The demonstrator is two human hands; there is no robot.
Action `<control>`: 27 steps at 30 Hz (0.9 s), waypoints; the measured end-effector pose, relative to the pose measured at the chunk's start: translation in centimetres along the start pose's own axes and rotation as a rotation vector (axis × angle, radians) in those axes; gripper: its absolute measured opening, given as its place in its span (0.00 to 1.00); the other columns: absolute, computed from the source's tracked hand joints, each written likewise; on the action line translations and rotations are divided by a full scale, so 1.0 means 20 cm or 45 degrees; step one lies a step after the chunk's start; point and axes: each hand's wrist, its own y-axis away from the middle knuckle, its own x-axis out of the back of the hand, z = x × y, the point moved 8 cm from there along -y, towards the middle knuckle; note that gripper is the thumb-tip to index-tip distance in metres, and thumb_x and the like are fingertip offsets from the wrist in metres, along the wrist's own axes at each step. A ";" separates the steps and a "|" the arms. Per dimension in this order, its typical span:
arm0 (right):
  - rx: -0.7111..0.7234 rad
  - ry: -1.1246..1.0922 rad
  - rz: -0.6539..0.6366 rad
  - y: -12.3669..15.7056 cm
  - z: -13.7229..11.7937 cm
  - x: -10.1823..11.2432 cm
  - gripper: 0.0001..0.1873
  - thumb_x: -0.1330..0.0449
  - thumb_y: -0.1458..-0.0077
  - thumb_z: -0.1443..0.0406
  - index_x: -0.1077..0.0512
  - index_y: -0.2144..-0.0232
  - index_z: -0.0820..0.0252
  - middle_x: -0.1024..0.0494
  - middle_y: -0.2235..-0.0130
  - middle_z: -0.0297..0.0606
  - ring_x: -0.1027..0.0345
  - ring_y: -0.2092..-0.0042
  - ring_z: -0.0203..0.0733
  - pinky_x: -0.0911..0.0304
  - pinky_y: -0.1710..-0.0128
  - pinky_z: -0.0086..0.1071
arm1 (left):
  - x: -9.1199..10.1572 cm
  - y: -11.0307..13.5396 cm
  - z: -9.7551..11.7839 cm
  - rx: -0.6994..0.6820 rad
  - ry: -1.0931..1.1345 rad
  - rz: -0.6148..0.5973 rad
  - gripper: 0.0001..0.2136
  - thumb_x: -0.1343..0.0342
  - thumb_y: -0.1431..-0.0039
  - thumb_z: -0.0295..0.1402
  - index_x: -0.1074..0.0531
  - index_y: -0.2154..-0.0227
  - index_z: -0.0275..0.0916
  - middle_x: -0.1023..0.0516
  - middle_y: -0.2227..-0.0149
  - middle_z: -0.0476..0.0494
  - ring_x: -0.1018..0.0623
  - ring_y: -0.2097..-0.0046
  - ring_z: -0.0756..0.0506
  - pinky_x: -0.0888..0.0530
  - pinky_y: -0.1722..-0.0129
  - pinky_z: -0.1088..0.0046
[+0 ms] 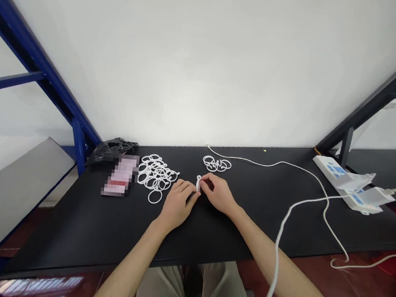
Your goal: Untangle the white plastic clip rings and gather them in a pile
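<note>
Between my two hands, just above the black table, is a white plastic ring point(198, 184) with a small eyelet at its top, seen nearly edge-on. My left hand point(177, 202) pinches it from the left with thumb and fingers. From the right, my right hand point(219, 193) grips it with bent fingers; the exact fingertip contact is partly hidden. Left of my left hand lies a loose pile of white rings point(155, 172) with small eyelets. A smaller group of white rings point(216, 164) rests beyond my right hand.
A black plastic bag point(112, 149) and a blurred pink packet point(121, 176) lie at the left of the table point(105, 237). At the right, a white power strip point(348, 184) has plugs in it. A white cable point(284, 217) runs across my right forearm. Blue frame bars point(47, 75) flank the left side.
</note>
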 end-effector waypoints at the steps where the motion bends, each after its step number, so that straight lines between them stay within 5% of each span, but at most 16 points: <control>1: -0.020 -0.048 -0.007 0.00 0.00 0.00 0.09 0.48 0.38 0.63 0.28 0.63 0.56 0.23 0.67 0.33 0.32 0.69 0.36 0.37 0.65 0.31 | 0.00 0.00 0.00 0.003 0.001 0.002 0.09 0.53 0.32 0.32 0.29 0.66 0.41 0.25 0.64 0.45 0.29 0.59 0.44 0.29 0.54 0.61; 6: -0.083 -0.204 -0.015 0.00 0.01 0.01 0.14 0.47 0.38 0.58 0.29 0.54 0.56 0.23 0.64 0.34 0.32 0.70 0.35 0.35 0.66 0.30 | -0.01 0.00 0.01 -0.040 -0.008 -0.052 0.09 0.53 0.33 0.28 0.28 0.65 0.41 0.25 0.61 0.44 0.30 0.59 0.44 0.29 0.54 0.63; 14: -0.118 -0.191 0.048 -0.01 0.05 0.04 0.11 0.44 0.40 0.56 0.31 0.68 0.57 0.28 0.74 0.30 0.33 0.73 0.36 0.36 0.69 0.31 | -0.01 0.01 0.00 -0.036 0.007 -0.016 0.12 0.55 0.33 0.27 0.27 0.56 0.42 0.22 0.59 0.43 0.28 0.58 0.44 0.28 0.54 0.60; 22: -0.015 -0.246 -0.025 0.01 -0.02 0.01 0.11 0.45 0.38 0.56 0.28 0.63 0.56 0.27 0.71 0.32 0.33 0.71 0.36 0.36 0.68 0.31 | 0.04 0.03 -0.14 0.308 0.118 0.166 0.10 0.55 0.32 0.31 0.30 0.54 0.42 0.21 0.57 0.43 0.23 0.53 0.44 0.28 0.51 0.63; 27: 0.104 -0.188 -0.058 0.02 -0.07 0.00 0.09 0.40 0.41 0.58 0.27 0.62 0.56 0.23 0.65 0.35 0.30 0.65 0.38 0.34 0.63 0.32 | 0.04 0.04 -0.19 0.456 0.080 0.164 0.08 0.54 0.34 0.31 0.31 0.56 0.42 0.20 0.68 0.47 0.22 0.55 0.41 0.29 0.52 0.59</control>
